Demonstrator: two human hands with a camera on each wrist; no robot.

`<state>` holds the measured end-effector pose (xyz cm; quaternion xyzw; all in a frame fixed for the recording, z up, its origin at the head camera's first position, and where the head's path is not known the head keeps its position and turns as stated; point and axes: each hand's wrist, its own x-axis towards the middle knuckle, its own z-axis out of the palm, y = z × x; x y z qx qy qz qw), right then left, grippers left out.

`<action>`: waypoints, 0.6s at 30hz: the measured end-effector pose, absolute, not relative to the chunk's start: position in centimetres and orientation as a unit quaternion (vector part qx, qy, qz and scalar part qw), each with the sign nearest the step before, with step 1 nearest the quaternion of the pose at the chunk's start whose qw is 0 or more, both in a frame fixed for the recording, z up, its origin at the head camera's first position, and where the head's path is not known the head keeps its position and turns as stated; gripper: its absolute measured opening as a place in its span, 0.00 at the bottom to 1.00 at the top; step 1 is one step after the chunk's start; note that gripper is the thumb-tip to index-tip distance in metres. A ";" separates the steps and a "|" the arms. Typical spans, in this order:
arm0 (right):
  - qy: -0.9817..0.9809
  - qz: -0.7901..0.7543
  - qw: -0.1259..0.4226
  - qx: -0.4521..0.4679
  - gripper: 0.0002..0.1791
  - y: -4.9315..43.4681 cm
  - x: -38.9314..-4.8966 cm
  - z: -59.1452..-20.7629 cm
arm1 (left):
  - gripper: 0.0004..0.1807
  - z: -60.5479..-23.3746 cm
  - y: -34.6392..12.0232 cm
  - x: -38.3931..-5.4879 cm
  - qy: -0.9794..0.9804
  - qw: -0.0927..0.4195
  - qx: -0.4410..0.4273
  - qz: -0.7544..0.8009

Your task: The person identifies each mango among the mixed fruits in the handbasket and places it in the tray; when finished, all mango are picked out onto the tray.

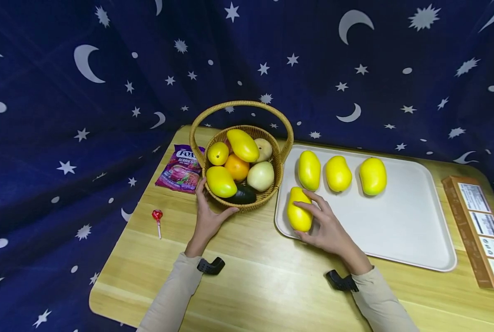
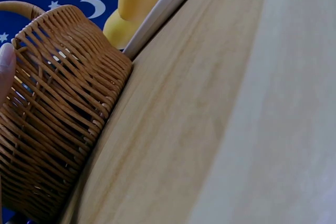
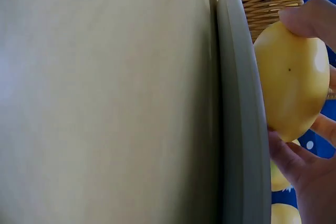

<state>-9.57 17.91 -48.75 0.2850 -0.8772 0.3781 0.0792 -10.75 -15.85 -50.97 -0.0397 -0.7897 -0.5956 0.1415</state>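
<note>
A wicker basket (image 1: 257,204) with a tall handle stands at the table's back, heaped with mangoes (image 1: 243,145), an orange (image 1: 237,168), an avocado (image 1: 243,194) and pale round fruits (image 1: 261,176). My left hand (image 1: 208,222) holds its front left side, fingers along the left wall and thumb at the front. At the left end of the white tray (image 1: 400,221), my right hand (image 1: 327,226) grips a yellow mango (image 1: 298,212) between thumb and fingers. In the right wrist view this mango (image 3: 291,82) shows just above the tray's rim. Behind it lie three more mangoes (image 1: 309,170).
Left of the basket lies a purple candy bag (image 1: 179,170). A red lollipop (image 1: 157,216) is nearer the table's left edge. A brown box (image 1: 479,230) sits right of the tray. A dark blue star-and-moon cloth (image 1: 247,55) hangs behind the table.
</note>
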 end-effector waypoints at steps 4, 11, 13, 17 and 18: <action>-0.879 0.372 0.067 0.290 0.43 18.0 -9.7 -48.8 | 0.63 -49.6 -15.5 -10.2 -0.789 0.135 -0.035 -0.599; -0.882 0.366 0.050 0.294 0.48 18.0 -9.9 -48.8 | 0.65 -50.8 -15.8 -10.7 -0.788 0.135 -0.036 -0.600; -0.881 0.368 0.049 0.294 0.48 17.9 -9.9 -48.8 | 0.66 -51.6 -16.0 -11.0 -0.788 0.140 -0.039 -0.599; -0.878 0.373 0.049 0.295 0.46 17.8 -10.0 -48.8 | 0.66 -52.1 -16.1 -11.1 -0.785 0.151 -0.047 -0.599; -0.878 0.374 0.049 0.295 0.46 17.8 -10.0 -48.8 | 0.66 -52.2 -16.2 -11.1 -0.785 0.155 -0.050 -0.598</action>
